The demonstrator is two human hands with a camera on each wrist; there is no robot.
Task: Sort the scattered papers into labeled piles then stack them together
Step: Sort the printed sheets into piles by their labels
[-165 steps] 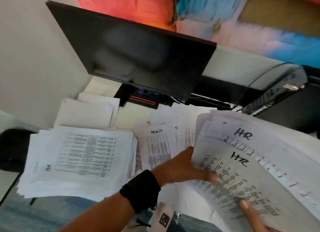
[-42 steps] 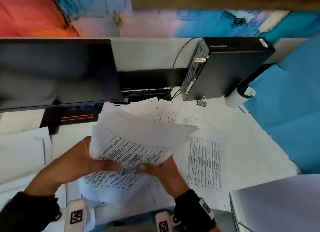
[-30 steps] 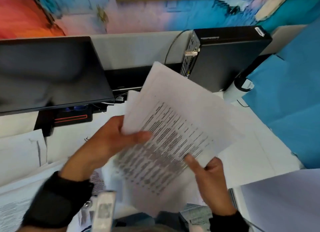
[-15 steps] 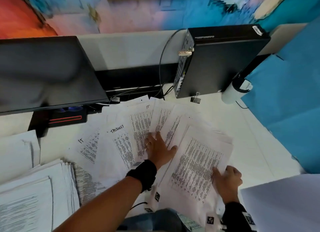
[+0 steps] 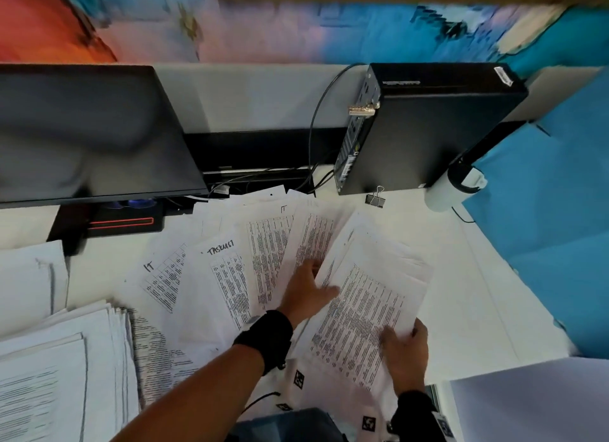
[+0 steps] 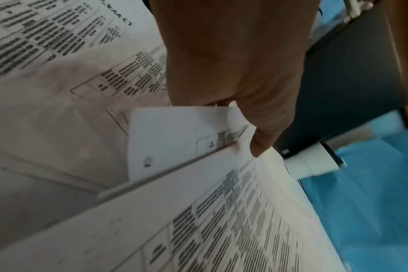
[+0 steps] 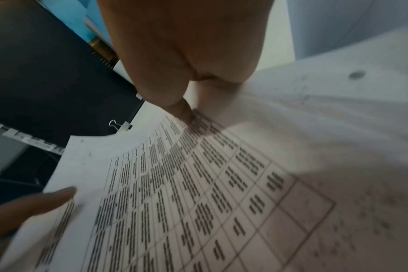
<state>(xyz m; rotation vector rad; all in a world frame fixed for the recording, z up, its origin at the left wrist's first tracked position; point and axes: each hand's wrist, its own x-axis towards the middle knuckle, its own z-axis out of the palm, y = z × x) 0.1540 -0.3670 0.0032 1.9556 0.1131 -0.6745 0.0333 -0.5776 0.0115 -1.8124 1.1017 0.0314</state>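
Printed sheets lie fanned over the white desk (image 5: 478, 303); one is marked IT (image 5: 150, 266), another TASKLIST (image 5: 220, 246). A thick sorted pile (image 5: 66, 359) sits at the left. On the right of the fan a sheaf of table sheets (image 5: 365, 296) is tilted up slightly. My left hand (image 5: 306, 291) holds its left edge, thumb (image 6: 261, 141) on top and fingers hidden beneath. My right hand (image 5: 403, 349) pinches its lower right corner, thumb (image 7: 177, 104) pressing on the print (image 7: 198, 193).
A dark monitor (image 5: 82, 135) stands at the back left and a black mini computer (image 5: 425, 128) at the back right, with cables between them. A binder clip (image 5: 375, 197) lies by the computer. A blue partition (image 5: 553, 227) closes the right; a grey sheet (image 5: 534, 402) is near right.
The sheaf held up in both hands came down onto the fan. My left hand, flat on the fanned sheets half a second ago, slid right and took the sheaf's left edge.
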